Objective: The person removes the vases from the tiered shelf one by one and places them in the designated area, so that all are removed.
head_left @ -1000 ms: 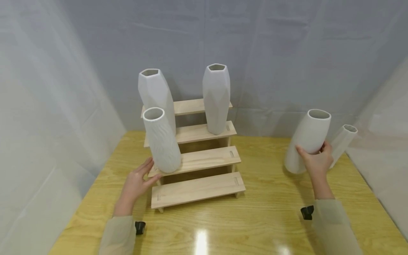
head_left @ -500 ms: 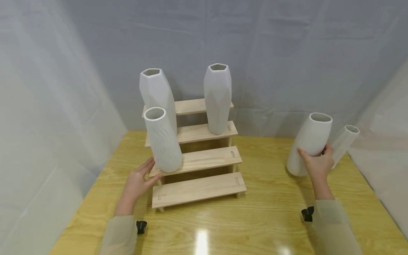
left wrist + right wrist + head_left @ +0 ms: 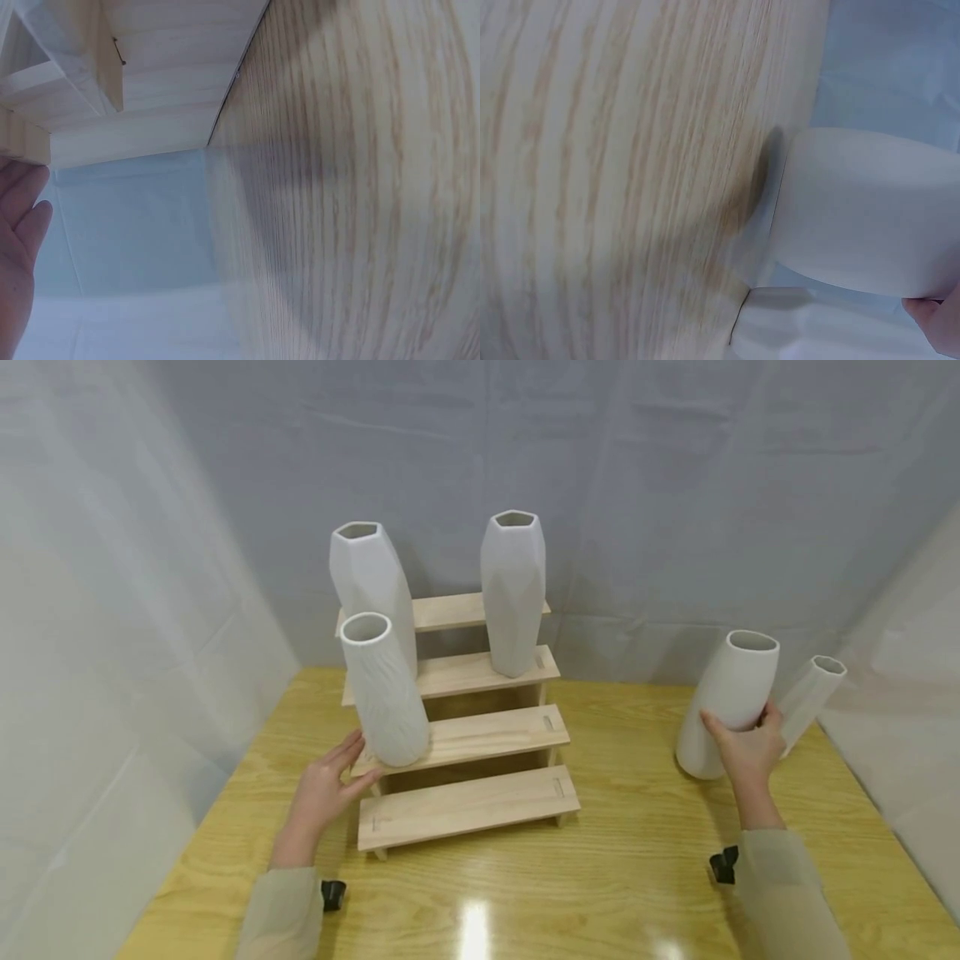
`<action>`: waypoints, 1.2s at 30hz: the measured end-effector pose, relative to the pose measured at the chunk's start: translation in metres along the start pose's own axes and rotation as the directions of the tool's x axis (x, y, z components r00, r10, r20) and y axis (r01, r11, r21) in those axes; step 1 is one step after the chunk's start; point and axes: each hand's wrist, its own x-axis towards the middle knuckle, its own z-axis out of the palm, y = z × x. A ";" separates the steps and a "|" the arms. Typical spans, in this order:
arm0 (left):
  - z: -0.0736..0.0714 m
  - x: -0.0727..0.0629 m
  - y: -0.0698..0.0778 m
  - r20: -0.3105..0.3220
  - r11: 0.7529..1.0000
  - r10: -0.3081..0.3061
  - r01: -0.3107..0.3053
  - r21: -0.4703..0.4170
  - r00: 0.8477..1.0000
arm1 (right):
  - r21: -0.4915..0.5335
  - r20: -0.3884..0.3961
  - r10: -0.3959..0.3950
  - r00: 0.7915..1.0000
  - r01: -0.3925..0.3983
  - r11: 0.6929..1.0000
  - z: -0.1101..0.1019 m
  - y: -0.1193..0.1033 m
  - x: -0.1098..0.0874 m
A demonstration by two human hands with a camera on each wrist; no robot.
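Observation:
My right hand (image 3: 750,750) grips a smooth white vase (image 3: 731,697) around its lower half, thumb on the left side. The vase stands nearly upright with its base at or just above the table; I cannot tell if it touches. Beside it on the right is a slimmer ribbed vase (image 3: 810,703), partly hidden. My left hand (image 3: 322,789) rests against the left end of a wooden step stand (image 3: 465,810), fingers extended, close to a textured white vase (image 3: 384,702) on the second step from the front. Its fingers (image 3: 31,225) touch the board's end in the left wrist view.
Two faceted white vases stand further back on the stand, one at the left (image 3: 371,581) and one at the right (image 3: 513,593). The wooden table (image 3: 630,860) runs up to grey cloth (image 3: 637,485) behind and at the sides.
My right hand's vase has sunk slightly toward the table, and its base has shifted a little nearer and to the right. My left hand stays at the stand.

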 end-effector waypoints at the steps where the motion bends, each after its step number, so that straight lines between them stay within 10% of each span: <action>1: 0.000 0.000 0.000 0.003 1.000 -0.005 0.005 -0.002 1.000 | -0.003 0.001 0.004 1.000 -0.004 1.000 0.000 0.001 0.000; 36: 0.002 -0.002 -0.001 0.006 1.000 -0.018 0.018 -0.011 1.000 | -0.072 0.132 0.004 0.991 0.006 0.997 -0.020 0.003 -0.008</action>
